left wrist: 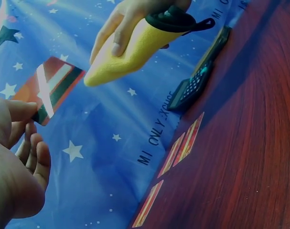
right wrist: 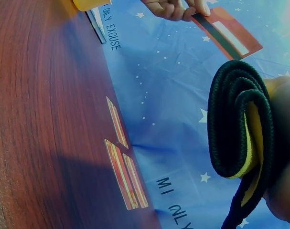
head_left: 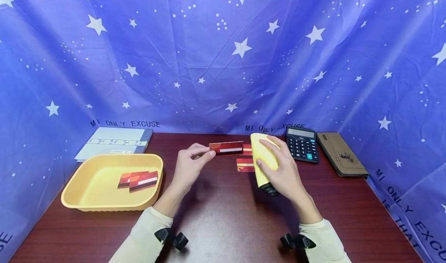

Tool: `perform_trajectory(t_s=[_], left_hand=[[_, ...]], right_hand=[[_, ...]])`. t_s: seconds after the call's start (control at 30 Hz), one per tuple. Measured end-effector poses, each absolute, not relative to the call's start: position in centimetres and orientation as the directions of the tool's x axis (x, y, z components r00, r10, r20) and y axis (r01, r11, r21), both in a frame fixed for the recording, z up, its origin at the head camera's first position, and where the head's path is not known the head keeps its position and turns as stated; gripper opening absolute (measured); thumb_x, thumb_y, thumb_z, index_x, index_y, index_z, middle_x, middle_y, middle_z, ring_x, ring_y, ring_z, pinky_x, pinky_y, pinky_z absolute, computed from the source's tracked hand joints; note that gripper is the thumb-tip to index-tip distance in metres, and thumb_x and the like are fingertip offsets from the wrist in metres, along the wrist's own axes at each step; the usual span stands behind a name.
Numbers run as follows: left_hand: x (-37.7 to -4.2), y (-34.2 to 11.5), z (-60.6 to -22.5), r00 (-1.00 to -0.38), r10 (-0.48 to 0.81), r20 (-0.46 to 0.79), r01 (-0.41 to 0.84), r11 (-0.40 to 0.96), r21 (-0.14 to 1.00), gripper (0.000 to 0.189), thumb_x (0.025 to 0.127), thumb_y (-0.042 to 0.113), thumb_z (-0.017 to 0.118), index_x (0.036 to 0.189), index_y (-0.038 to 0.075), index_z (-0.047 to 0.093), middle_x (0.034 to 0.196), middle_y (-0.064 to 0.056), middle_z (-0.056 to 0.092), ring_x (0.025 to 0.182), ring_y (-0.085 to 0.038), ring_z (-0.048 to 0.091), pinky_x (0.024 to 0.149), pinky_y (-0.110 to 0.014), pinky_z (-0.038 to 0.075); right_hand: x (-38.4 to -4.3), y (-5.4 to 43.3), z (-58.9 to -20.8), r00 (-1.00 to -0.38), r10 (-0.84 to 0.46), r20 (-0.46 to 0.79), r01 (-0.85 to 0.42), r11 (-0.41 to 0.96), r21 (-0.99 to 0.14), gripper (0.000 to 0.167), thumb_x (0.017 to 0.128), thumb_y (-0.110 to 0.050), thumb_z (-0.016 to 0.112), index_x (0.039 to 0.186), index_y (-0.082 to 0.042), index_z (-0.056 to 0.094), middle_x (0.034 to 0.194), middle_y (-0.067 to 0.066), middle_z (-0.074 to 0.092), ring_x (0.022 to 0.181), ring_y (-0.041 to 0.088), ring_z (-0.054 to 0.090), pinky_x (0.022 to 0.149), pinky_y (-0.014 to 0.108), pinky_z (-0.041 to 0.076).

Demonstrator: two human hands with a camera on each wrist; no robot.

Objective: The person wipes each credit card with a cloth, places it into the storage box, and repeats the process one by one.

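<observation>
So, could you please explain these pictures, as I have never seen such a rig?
There is no machine, just a person's bare left hand, pinching a red rectangular card, and right hand, holding a folded yellow-and-black cloth. The wide picture comes from a head camera, the two tilted ones from wrist cameras. On the dark reddish-brown table lie red-and-gold cards, a yellow plastic tub holding two red cards, a black calculator, a brown case and a pale book-like item.

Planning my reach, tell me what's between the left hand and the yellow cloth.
Head view: the pinched red card, then striped cards on the table.
</observation>
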State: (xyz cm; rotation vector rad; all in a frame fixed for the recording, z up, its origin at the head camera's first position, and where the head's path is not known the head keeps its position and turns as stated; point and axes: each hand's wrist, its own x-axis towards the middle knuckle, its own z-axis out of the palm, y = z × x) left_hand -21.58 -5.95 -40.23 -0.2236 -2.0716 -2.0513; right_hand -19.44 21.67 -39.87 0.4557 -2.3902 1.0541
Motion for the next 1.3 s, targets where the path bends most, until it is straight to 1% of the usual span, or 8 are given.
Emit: perform_trajectory(t_s=[0.07, 0.17, 0.37, 0.63, 0.8, 1.0, 1.17, 1.3], left_hand=[[-21.5, -5.9, -40.2, -0.967, -0.038, 0.254, 0.253, 0.021, 0.967, 0.017, 0.085, 0.004, 0.081, 0.100, -0.004, 0.080, 0.102, -0.007, 0.074, 0.089, -0.001, 0.066, 0.078, -0.013, 0.057], [-21.5, -5.9, -40.2, -0.978, 0.003, 0.208, 0.207, -0.052, 0.977, 0.020, 0.088, 0.002, 0.078, 0.105, -0.008, 0.077, 0.109, -0.015, 0.077, 0.089, -0.002, 0.074, 0.086, -0.019, 0.063], [-21.6, -5.8, -40.4, -0.988, 0.062, 0.139, 0.123, -0.210, 0.970, 0.027, 0.090, -0.008, 0.071, 0.117, -0.015, 0.070, 0.097, -0.015, 0.077, 0.082, -0.017, 0.078, 0.082, -0.035, 0.067], [-21.7, -5.8, -40.4, -0.974, 0.083, 0.210, 0.187, -0.228, 0.956, 0.051, 0.088, -0.012, 0.070, 0.135, 0.007, 0.066, 0.093, -0.023, 0.075, 0.080, -0.017, 0.076, 0.083, -0.043, 0.067], [-21.8, -5.8, -40.5, -0.971, 0.092, 0.223, 0.197, -0.227, 0.954, 0.049, 0.088, -0.013, 0.069, 0.134, 0.005, 0.066, 0.089, -0.013, 0.077, 0.081, -0.016, 0.077, 0.084, -0.044, 0.067], [-22.0, -5.7, -41.1, -0.974, 0.096, 0.204, 0.177, -0.234, 0.956, 0.047, 0.090, -0.012, 0.067, 0.134, 0.004, 0.065, 0.085, -0.005, 0.077, 0.089, -0.025, 0.078, 0.086, -0.045, 0.066], [-22.1, -5.5, -41.4, -0.978, 0.081, 0.194, 0.171, -0.227, 0.959, 0.045, 0.089, -0.013, 0.067, 0.131, 0.003, 0.066, 0.088, -0.012, 0.078, 0.086, -0.021, 0.078, 0.085, -0.045, 0.067], [-22.0, -5.4, -41.5, -0.981, 0.084, 0.176, 0.154, -0.223, 0.962, 0.044, 0.089, -0.013, 0.067, 0.130, 0.000, 0.065, 0.092, -0.020, 0.077, 0.085, -0.018, 0.077, 0.083, -0.042, 0.067]], right_hand=[[-19.4, 21.6, -39.8, -0.827, -0.106, 0.552, -0.477, 0.654, -0.588, 0.058, 0.086, -0.012, 0.080, 0.141, -0.020, 0.064, 0.154, 0.006, 0.050, 0.139, 0.028, 0.048, 0.097, 0.043, 0.047], [-19.4, 21.6, -39.7, -0.830, -0.106, 0.547, -0.472, 0.655, -0.590, 0.058, 0.085, -0.013, 0.081, 0.141, -0.021, 0.064, 0.154, 0.006, 0.050, 0.140, 0.027, 0.048, 0.099, 0.043, 0.047], [-19.4, 21.6, -39.8, -0.836, -0.103, 0.540, -0.466, 0.652, -0.598, 0.058, 0.085, -0.013, 0.081, 0.140, -0.021, 0.064, 0.154, 0.004, 0.049, 0.140, 0.025, 0.047, 0.100, 0.043, 0.047], [-19.4, 21.6, -39.8, -0.828, -0.114, 0.549, -0.479, 0.650, -0.589, 0.058, 0.086, -0.012, 0.080, 0.141, -0.021, 0.063, 0.154, 0.006, 0.049, 0.140, 0.027, 0.047, 0.099, 0.044, 0.047], [-19.3, 21.5, -39.6, -0.828, -0.120, 0.548, -0.484, 0.647, -0.589, 0.058, 0.086, -0.012, 0.080, 0.141, -0.021, 0.063, 0.155, 0.006, 0.049, 0.142, 0.027, 0.046, 0.103, 0.047, 0.046], [-19.0, 21.2, -39.4, -0.829, -0.124, 0.546, -0.485, 0.644, -0.591, 0.058, 0.086, -0.013, 0.080, 0.141, -0.022, 0.063, 0.155, 0.004, 0.049, 0.140, 0.025, 0.047, 0.100, 0.043, 0.047], [-18.8, 20.7, -39.5, -0.823, -0.142, 0.550, -0.498, 0.646, -0.579, 0.059, 0.086, -0.013, 0.081, 0.141, -0.023, 0.063, 0.155, 0.004, 0.049, 0.139, 0.024, 0.049, 0.094, 0.036, 0.048], [-18.7, 20.3, -39.6, -0.812, -0.159, 0.562, -0.515, 0.647, -0.562, 0.060, 0.086, -0.014, 0.082, 0.141, -0.025, 0.063, 0.155, 0.003, 0.049, 0.139, 0.024, 0.051, 0.095, 0.037, 0.051]])
